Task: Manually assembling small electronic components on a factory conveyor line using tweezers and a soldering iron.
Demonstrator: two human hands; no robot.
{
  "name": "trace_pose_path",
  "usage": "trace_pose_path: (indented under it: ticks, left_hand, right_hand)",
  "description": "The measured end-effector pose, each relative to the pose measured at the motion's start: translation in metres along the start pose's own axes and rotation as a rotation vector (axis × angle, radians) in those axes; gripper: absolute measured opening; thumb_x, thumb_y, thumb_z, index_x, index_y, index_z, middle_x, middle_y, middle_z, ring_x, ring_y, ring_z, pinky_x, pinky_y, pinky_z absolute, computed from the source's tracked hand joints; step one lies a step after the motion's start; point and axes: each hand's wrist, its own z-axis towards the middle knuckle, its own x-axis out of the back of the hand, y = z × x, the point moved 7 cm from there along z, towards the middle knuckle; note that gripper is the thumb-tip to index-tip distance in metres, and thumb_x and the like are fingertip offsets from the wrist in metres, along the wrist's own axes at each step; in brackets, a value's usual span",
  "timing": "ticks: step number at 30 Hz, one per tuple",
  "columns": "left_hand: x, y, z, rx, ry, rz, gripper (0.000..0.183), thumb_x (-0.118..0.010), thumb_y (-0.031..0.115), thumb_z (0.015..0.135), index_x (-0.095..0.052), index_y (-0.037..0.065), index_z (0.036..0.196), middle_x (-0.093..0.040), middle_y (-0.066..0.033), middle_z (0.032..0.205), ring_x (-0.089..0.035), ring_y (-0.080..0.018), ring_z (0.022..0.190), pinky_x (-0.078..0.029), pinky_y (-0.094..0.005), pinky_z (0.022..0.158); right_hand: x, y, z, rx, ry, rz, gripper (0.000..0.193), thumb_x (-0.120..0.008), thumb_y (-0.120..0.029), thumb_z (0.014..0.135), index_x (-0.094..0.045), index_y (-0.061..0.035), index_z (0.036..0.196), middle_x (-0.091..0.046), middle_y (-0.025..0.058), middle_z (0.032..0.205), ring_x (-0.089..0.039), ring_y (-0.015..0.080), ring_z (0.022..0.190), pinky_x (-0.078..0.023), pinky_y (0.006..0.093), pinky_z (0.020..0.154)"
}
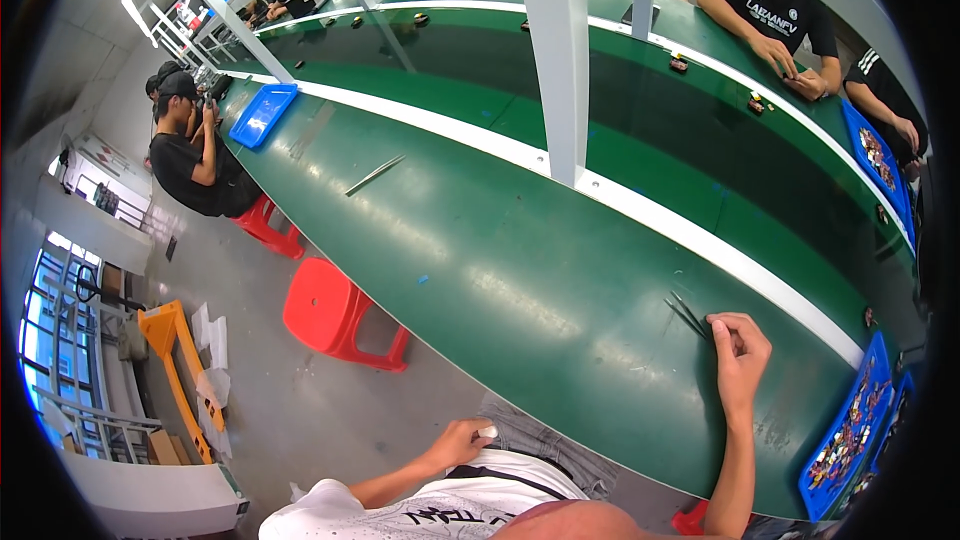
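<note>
1. Your right hand (738,352) rests on the green surface (520,270) near its right end, fingers curled beside the thin dark tweezers (688,318); whether they pinch them, you cannot tell.
2. Judge the tweezers light, stiff and sharp-tipped; hold mid-shank.
3. Your left hand (462,442) lies on your lap, loosely closed on something small and white.

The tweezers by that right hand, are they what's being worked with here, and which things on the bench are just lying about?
In hand:
- right hand, fingertips at the dark tweezers on the green bench
- blue tray of small parts, nearest that hand
- left hand, resting at the lap, off the bench

Lying about:
- empty blue tray
- thin metal strip
- red stool
</note>
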Motion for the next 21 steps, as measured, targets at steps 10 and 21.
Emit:
trace_pose_path:
  ticks: [10,21]
  left_hand:
    - [-0.004,-0.024,0.009,0.254,0.08,-0.115,0.018,-0.082,0.017,0.09,-0.078,0.002,0.099,-0.078,-0.0095,0.087,-0.068,-0.0103,0.075,-0.058,-0.0316,0.07]
    - [0.03,0.059,-0.033,-0.267,0.342,0.244,0.026,-0.082,0.009,0.084,-0.077,0.006,0.11,-0.077,-0.0155,0.113,-0.077,-0.0307,0.096,-0.061,-0.0385,0.084]
  right_hand:
    - [-0.001,-0.001,0.001,0.048,0.023,-0.005,0.008,-0.073,-0.003,0.093,-0.075,0.0034,0.09,-0.074,0.0061,0.091,-0.037,0.0043,0.056,-0.028,0.0242,0.051]
    - [-0.002,-0.003,0.003,0.045,0.011,-0.022,0.008,-0.072,-0.004,0.094,-0.075,0.003,0.09,-0.074,0.0055,0.091,-0.038,0.0041,0.056,-0.028,0.0237,0.051]
